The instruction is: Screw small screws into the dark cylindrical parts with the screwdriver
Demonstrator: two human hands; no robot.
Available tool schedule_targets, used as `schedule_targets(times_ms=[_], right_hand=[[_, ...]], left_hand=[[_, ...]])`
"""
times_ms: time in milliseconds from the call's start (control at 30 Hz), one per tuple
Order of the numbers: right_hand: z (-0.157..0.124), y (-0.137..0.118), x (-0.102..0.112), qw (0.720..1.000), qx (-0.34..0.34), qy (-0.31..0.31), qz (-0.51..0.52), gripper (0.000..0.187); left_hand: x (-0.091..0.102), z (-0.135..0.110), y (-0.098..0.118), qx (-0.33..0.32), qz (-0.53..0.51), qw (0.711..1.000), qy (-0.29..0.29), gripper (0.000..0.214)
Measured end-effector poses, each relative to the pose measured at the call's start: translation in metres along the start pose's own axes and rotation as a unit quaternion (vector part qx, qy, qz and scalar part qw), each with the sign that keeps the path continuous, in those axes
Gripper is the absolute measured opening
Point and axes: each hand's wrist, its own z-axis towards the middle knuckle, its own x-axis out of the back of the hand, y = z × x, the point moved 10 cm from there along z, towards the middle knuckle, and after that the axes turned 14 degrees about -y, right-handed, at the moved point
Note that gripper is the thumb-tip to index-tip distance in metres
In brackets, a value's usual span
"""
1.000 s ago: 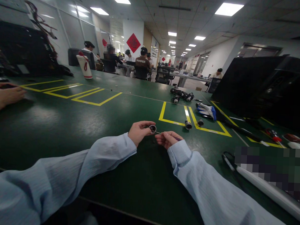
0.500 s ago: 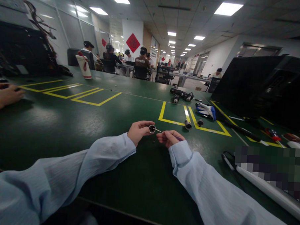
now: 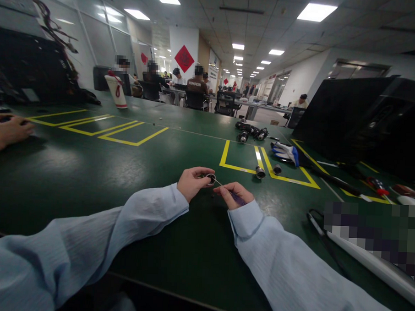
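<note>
My left hand point(image 3: 191, 181) pinches a small round black part with a silver rim point(image 3: 211, 178) just above the green table point(image 3: 90, 168). My right hand point(image 3: 233, 193) is closed on a thin screwdriver with a purple handle point(image 3: 236, 197); its metal tip points into the round part. Both sleeves are light blue. Two tiny dark bits lie on the table under my hands.
Two small cylindrical parts point(image 3: 261, 173) lie on the yellow marked box point(image 3: 239, 168). Beyond it lie several black parts point(image 3: 251, 131) and a white and blue glove point(image 3: 286, 152). Tools and a white tube point(image 3: 361, 261) lie at right, and another person's hand point(image 3: 7, 130) rests at left.
My right hand has shifted slightly left and turned, so the purple handle now shows more. My left hand holds the round part in nearly the same place.
</note>
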Motion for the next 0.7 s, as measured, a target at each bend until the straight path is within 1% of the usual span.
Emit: schedule_targets(times_ms=[133,267,367,467,600,700], right_hand=[[-0.003,-0.011,-0.001,0.998,0.018,0.004,-0.062,0.016],[-0.006,-0.023,-0.005,0.992,0.04,-0.001,-0.123,0.017],[-0.007,-0.026,-0.006,0.987,0.057,-0.001,-0.151,0.016],[-0.007,-0.026,-0.007,0.987,0.063,-0.006,-0.15,0.013],[-0.007,-0.026,-0.004,0.989,0.05,-0.008,-0.136,0.013],[-0.007,-0.02,0.003,0.997,0.022,0.003,-0.077,0.017]], left_hand=[[-0.001,0.001,0.001,-0.007,0.018,1.0,-0.009,0.023],[0.002,0.002,0.001,-0.006,0.038,0.999,-0.001,0.021],[0.003,0.002,0.002,-0.012,0.042,0.999,0.001,0.021],[0.001,0.002,0.002,-0.009,0.04,0.999,-0.004,0.021],[-0.001,0.002,0.0,0.004,0.032,0.999,-0.019,0.022],[-0.001,0.003,-0.002,0.016,0.012,0.999,-0.027,0.023]])
